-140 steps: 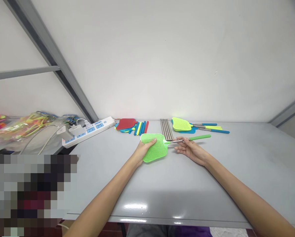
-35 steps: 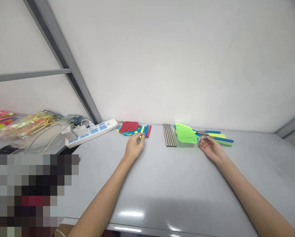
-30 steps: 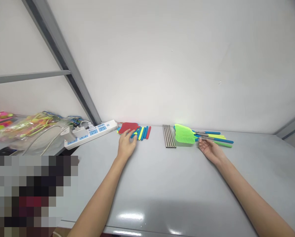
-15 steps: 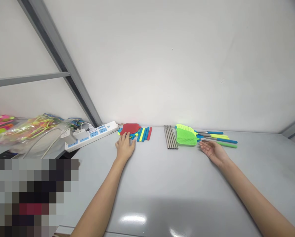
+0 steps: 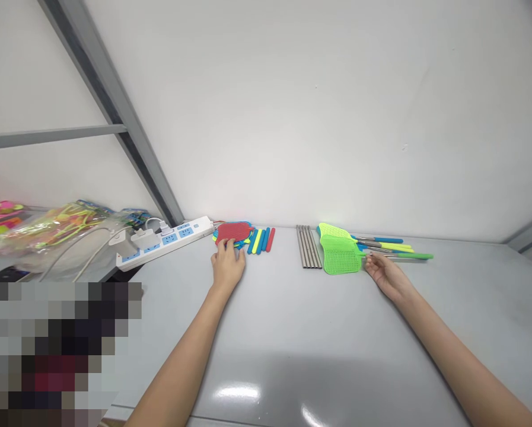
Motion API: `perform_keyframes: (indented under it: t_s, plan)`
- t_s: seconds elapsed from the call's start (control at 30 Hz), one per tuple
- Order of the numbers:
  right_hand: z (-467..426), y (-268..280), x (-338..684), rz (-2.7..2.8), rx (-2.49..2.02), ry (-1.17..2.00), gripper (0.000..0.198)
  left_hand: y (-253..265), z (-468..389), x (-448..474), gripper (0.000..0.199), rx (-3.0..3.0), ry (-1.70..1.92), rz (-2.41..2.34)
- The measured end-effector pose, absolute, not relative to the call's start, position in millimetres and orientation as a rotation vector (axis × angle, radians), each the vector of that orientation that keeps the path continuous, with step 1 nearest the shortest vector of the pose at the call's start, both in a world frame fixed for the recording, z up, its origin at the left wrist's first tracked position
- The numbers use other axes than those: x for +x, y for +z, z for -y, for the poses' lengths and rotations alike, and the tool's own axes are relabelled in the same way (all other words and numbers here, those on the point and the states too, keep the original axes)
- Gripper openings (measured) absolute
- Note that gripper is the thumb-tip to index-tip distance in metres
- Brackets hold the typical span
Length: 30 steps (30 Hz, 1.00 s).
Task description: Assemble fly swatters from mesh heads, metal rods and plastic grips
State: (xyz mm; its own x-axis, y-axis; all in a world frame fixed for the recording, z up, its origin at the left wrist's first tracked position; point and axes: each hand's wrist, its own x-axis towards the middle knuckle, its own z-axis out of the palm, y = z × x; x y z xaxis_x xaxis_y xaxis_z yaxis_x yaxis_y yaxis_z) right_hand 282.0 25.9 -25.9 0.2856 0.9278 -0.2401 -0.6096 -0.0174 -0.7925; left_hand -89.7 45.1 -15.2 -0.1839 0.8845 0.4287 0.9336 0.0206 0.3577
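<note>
My right hand [image 5: 388,277] is closed on the thin metal neck of a green fly swatter [image 5: 342,255], just behind its mesh head. The swatter's green handle reaches out to the right over other fly swatters [image 5: 397,244] with blue and yellow handles. On the left, the fingers of my left hand [image 5: 228,264] lie apart at the near edge of a red swatter head [image 5: 233,232]. Blue and yellow heads show beneath the red one. Beside them is a row of coloured handle grips [image 5: 260,241]. Several metal tubes [image 5: 309,247] lie side by side between my hands.
A white power strip [image 5: 165,243] with plugs and cables lies at the table's left. Past it are plastic bags [image 5: 65,237] of coloured items. A wall stands behind the grey table [image 5: 292,326], and a grey metal frame [image 5: 118,112] rises at left.
My right hand has taken hold of the green fly swatter, which has shifted slightly right and toward me. My left hand stays by the swatter heads, its fingers a little drawn back.
</note>
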Motion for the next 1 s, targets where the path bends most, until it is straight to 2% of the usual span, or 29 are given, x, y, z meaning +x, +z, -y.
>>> perform_keyframes:
  t_s: [0.4,0.63,1.0]
  plan:
    - [-27.2,-21.7,281.1,0.357,-0.944,1.304,0.005,-13.1,-42.3,-83.4,0.032,-1.886,-1.139,2.128]
    - [-34.5,-24.3,280.3,0.268,-1.025,1.225,0.016,-10.5,-42.3,-80.9,0.025,-1.951,-1.507,2.012]
    - [-51.3,-15.4,278.4,0.311,-1.189,1.125,0.014,-15.7,-51.3,-81.8,0.014,-1.625,-1.924,2.176]
